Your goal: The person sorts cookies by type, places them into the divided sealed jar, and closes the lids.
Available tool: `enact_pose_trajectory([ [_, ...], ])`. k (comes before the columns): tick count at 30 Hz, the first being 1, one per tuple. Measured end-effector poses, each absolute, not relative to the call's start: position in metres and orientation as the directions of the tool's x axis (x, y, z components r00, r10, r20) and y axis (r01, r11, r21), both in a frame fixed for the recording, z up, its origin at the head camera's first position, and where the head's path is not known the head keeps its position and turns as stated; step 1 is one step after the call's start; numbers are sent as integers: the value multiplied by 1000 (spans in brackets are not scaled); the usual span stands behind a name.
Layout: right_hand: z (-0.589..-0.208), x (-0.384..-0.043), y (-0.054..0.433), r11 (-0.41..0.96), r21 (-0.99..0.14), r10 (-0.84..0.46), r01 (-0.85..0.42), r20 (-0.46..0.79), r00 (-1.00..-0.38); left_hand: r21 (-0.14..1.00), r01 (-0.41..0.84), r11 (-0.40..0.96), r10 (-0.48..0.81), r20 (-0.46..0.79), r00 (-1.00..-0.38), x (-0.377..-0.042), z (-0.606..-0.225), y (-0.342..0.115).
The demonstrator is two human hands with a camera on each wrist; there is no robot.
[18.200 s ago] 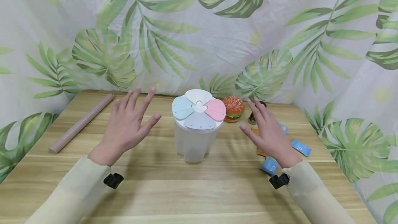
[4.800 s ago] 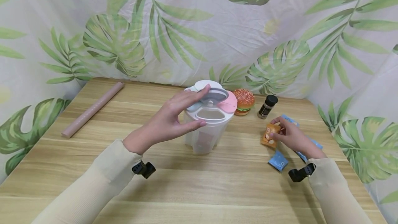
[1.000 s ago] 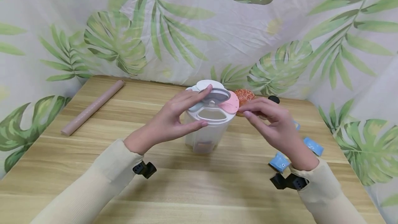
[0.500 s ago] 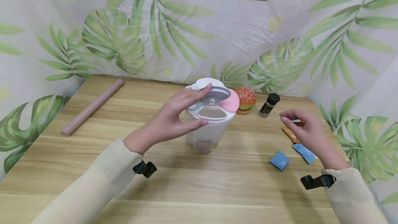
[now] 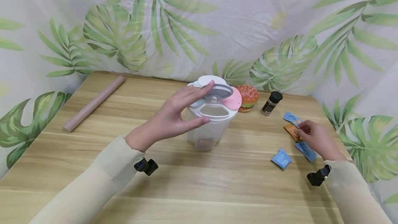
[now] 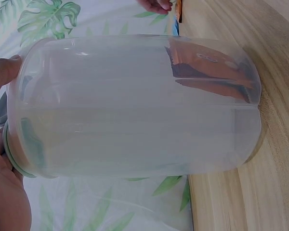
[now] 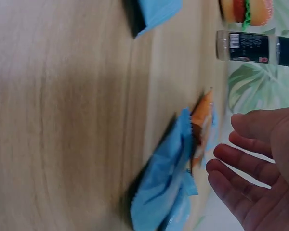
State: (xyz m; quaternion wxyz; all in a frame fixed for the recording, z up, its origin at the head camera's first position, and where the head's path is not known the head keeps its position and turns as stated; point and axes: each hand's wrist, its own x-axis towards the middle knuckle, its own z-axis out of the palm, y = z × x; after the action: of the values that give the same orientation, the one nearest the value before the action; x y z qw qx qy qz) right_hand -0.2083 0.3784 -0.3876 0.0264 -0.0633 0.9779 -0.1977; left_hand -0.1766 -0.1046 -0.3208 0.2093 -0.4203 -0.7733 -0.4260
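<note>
A clear divided storage container [image 5: 202, 137] stands upright on the table, its grey flap [image 5: 219, 92] raised over an uncovered opening. My left hand [image 5: 168, 117] spans the lid, fingers against the raised flap and thumb at the front rim. Through the clear wall in the left wrist view, orange packets [image 6: 207, 62] lie at the bottom of the container. Over at the right, my right hand [image 5: 317, 139] reaches down with its fingertips at an orange packet [image 5: 291, 132]. In the right wrist view its fingers are bent and apart, holding nothing. Blue packets [image 5: 306, 151] lie around that one.
Another blue packet [image 5: 281, 159] lies nearer the front. Behind the container sit a toy burger [image 5: 247, 96] and a black-capped seasoning bottle [image 5: 271, 103]. A pinkish roll [image 5: 94, 103] lies along the left side. A leaf-print cloth [image 5: 174, 27] hangs behind the table.
Earlier the right hand pinched an orange packet; a second ago it was beside the container. It has since swung right and lowered to the packets. The left hand has stayed on the lid.
</note>
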Motion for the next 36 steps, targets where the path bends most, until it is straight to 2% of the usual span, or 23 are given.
enact_pose_trajectory([
  [15, -404, -213, 384, 911, -394, -153, -122, -49, -987, 466, 841, 276, 484, 688, -540, -176, -319, -101],
  [29, -397, -220, 377, 908, -364, -222, -207, -1, -975, 466, 842, 273, 471, 698, -539, -175, -319, -103],
  [36, -392, -221, 376, 908, -366, -227, -205, -18, -974, 477, 831, 285, 472, 685, -555, -175, -319, -105],
])
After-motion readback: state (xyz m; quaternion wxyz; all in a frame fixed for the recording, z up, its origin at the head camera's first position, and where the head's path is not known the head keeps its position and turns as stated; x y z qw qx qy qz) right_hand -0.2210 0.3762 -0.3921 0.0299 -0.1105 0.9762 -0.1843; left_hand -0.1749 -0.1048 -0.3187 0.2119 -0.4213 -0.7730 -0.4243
